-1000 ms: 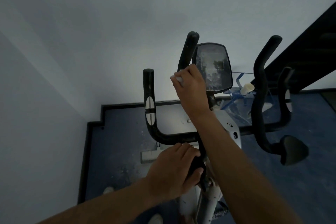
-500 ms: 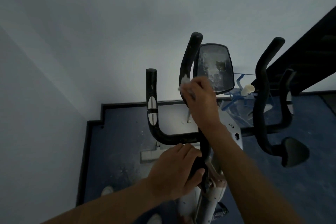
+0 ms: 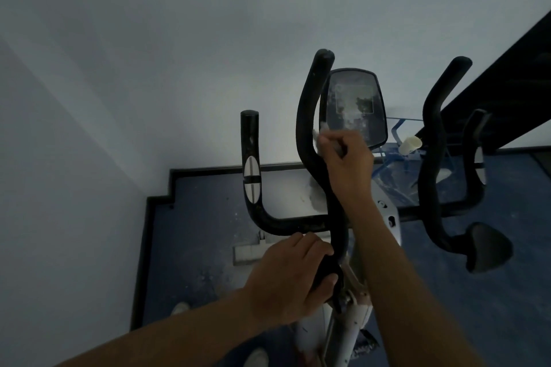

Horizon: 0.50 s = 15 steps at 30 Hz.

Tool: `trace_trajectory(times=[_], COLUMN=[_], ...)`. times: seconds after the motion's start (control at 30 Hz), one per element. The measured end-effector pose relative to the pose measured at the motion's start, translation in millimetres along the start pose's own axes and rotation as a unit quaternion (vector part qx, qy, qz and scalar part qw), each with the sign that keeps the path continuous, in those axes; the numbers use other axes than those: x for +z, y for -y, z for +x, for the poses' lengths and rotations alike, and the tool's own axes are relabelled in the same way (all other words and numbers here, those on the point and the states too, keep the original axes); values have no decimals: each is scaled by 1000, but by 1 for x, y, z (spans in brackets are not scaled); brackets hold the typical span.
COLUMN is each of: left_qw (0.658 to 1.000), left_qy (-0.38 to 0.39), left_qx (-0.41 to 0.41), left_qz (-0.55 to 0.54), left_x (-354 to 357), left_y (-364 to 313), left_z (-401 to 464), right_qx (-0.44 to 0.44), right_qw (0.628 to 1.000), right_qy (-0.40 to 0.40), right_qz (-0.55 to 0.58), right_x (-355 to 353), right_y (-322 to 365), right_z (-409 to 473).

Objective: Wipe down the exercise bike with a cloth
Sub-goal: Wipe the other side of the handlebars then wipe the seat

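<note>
The exercise bike (image 3: 384, 217) stands below me with black handlebars and a dusty console screen (image 3: 353, 104) on top. My right hand (image 3: 347, 164) is closed on a small white cloth (image 3: 320, 131), pressed against the tall curved left handle (image 3: 310, 116) beside the screen. My left hand (image 3: 293, 277) grips the black base of that same handle low on the frame. A short upright grip with a silver sensor (image 3: 252, 179) rises further left.
A white wall fills the left and far side. The floor (image 3: 193, 247) is blue and dusty, edged by a black skirting (image 3: 155, 202). A second curved handle (image 3: 432, 158) and a black knob (image 3: 486, 244) sit at the right. A pale blue rack with a cream cup (image 3: 411, 143) stands behind.
My right hand with the cloth has slid down the curved handle, then shifted back up towards the screen's lower edge. My left hand has kept its grip.
</note>
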State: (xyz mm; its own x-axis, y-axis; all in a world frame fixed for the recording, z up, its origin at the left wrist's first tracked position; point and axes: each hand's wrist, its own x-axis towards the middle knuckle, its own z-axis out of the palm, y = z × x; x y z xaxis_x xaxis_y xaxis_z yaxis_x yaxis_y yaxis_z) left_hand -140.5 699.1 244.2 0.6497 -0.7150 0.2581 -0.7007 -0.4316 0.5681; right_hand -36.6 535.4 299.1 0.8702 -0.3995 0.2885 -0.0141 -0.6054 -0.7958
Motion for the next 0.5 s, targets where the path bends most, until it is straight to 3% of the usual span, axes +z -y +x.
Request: trace_trajectory(times=[0.17,0.4,0.5], left_qw=[1000,1000,1000], left_qy=[9,6,13], left_qx=[-8,-9,-9], left_qz=[8,14,17], left_x=[-3,-4,-5], left_y=[-2,-4,-5], left_z=[1,1,1], right_qx=[71,65,70], right_qw=[982,996,992], right_qy=[-60,45,-22], right_qz=[163,39,99], right_x=[26,10,9], right_y=[35,0,17], right_z=[40,12,22])
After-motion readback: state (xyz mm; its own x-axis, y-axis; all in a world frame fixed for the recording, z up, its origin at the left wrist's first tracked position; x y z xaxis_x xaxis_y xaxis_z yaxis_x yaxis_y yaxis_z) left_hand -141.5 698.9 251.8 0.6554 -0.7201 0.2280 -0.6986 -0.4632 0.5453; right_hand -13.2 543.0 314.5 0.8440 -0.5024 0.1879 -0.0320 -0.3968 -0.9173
